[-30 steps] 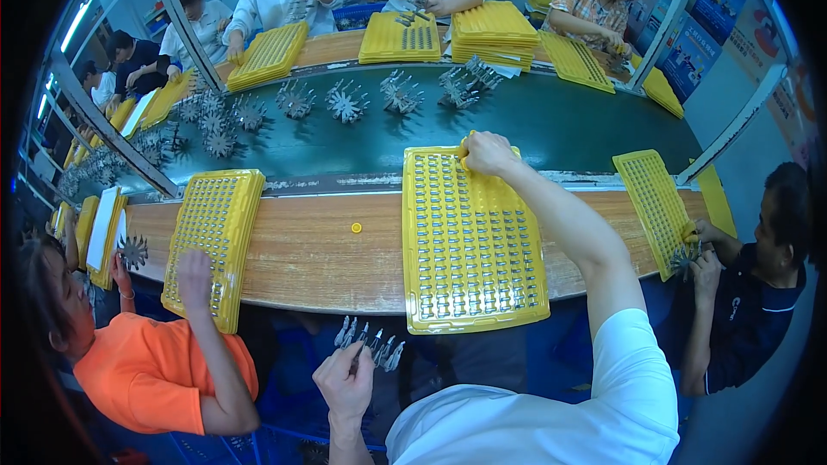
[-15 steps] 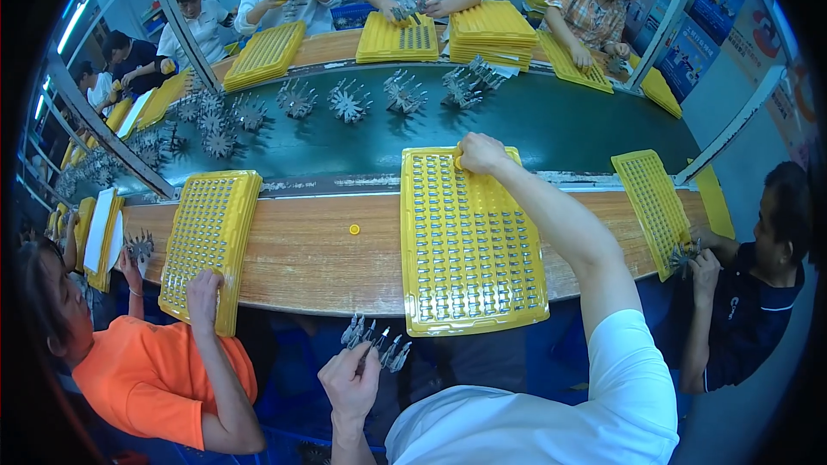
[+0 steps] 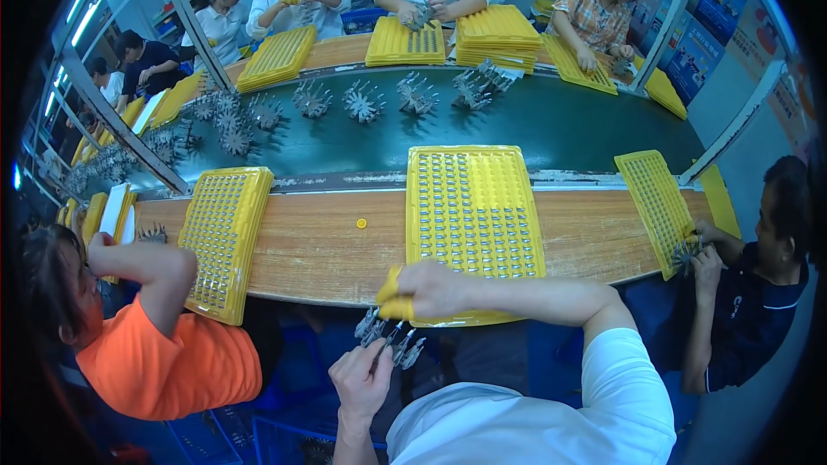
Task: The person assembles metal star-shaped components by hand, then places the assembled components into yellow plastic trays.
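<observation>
My left hand (image 3: 360,376) is closed on a grey metal fixture with several prongs (image 3: 398,343), held just off the table's near edge. Right above it is my right hand (image 3: 426,288), with yellow covers on its fingertips. Its fingers are bent in at the fixture's upper prongs; whatever is between them is too small and blurred to make out. A yellow tray (image 3: 476,194) lies under and beyond my right hand, overhanging the near edge. Small metal pieces fill most of its rows, while the slots at its far right are bare.
A small yellow ring (image 3: 362,223) lies on the wooden table (image 3: 336,263). On the green belt (image 3: 362,142) stand several metal fixtures (image 3: 363,103). Co-workers with yellow trays sit across and at both sides, one in an orange shirt (image 3: 172,362). Metal posts (image 3: 191,21) rise at the belt's edges.
My right hand has come back from the tray's far edge to the fixture in my left hand. The neighbour in orange has lifted an arm away from their tray. The view has shifted slightly.
</observation>
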{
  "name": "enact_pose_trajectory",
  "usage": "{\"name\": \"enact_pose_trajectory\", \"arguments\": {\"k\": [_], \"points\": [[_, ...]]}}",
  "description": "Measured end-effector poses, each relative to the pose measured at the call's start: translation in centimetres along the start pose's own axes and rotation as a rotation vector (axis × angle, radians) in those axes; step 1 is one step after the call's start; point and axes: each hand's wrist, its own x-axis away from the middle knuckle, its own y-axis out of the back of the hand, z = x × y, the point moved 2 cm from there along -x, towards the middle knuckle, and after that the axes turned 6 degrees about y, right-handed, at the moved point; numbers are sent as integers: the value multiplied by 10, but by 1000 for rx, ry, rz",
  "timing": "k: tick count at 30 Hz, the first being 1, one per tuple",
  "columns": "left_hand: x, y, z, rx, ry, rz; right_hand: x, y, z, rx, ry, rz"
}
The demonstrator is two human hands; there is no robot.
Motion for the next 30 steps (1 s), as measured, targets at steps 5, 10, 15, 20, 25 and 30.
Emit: {"name": "enact_pose_trajectory", "arguments": {"k": [5, 10, 15, 20, 25, 30], "points": [[5, 2, -8, -10, -40, 25, 7, -35, 9, -274, -117, 83], [21, 1, -6, 341, 290, -143, 11, -36, 19, -360, -142, 40], [18, -1, -1, 263, 264, -18, 18, -33, 26, -323, -85, 71], [8, 0, -8, 118, 113, 7, 24, -20, 31, -324, -71, 70], [1, -3, -17, -15, -46, 24, 30, -10, 30, 210, 243, 177], [-1, -8, -18, -62, -87, 58, 30, -10, 35, 324, 171, 300]]}}
